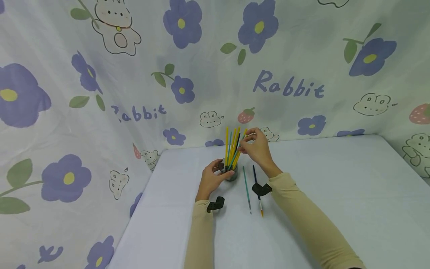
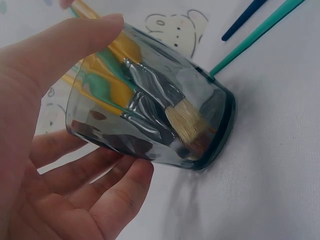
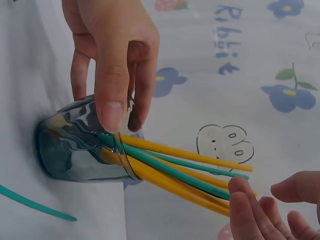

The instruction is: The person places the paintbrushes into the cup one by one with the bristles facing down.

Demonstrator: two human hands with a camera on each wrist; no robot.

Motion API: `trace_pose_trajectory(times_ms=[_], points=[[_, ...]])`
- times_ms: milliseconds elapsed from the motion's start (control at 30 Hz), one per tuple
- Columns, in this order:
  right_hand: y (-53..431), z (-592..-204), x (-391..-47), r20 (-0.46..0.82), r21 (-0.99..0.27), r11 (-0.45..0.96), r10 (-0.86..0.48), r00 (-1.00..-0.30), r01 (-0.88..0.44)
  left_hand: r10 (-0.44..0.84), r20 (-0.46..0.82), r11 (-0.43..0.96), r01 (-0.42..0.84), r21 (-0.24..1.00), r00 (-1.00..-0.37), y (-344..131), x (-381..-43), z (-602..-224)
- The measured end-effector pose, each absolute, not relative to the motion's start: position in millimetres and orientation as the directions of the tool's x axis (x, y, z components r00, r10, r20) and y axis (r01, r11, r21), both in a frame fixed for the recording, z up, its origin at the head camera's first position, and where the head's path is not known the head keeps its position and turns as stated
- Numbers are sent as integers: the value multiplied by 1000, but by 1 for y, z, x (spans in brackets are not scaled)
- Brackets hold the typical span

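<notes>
A tinted clear glass (image 1: 231, 177) stands on the white table, filled with several paintbrushes (image 1: 227, 144), bristles down and yellow, teal and dark handles sticking up. My left hand (image 1: 209, 180) holds the glass near its rim, thumb on one side and fingers on the other. Flat bristles (image 2: 185, 120) show through the glass wall in the left wrist view. At the upper handle ends is my right hand (image 1: 259, 150); in the right wrist view its fingertips (image 3: 240, 200) meet the handles (image 3: 200, 187), with the thumb held apart from them.
On the table, right of the glass, lie a thin teal paintbrush (image 1: 246, 188) and a dark blue paintbrush (image 1: 260, 205) with an orange tip. White cloth (image 1: 289, 86) printed with flowers, rabbits and lettering hangs behind the table (image 1: 336, 179) and along its left side.
</notes>
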State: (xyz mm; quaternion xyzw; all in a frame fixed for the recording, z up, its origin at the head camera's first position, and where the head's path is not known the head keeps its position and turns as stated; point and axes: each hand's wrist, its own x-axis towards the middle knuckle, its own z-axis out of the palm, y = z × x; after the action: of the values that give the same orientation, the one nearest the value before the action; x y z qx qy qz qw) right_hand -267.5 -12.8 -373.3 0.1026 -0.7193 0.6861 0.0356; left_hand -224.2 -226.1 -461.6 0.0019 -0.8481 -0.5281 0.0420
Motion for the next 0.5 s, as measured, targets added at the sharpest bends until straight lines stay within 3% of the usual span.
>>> trace_pose_trajectory(times_ms=[500], points=[[22,-392,-258,127,-969,208,-37,-991,-132,-45,72,440,45,897,-996,-227,-223,-459]])
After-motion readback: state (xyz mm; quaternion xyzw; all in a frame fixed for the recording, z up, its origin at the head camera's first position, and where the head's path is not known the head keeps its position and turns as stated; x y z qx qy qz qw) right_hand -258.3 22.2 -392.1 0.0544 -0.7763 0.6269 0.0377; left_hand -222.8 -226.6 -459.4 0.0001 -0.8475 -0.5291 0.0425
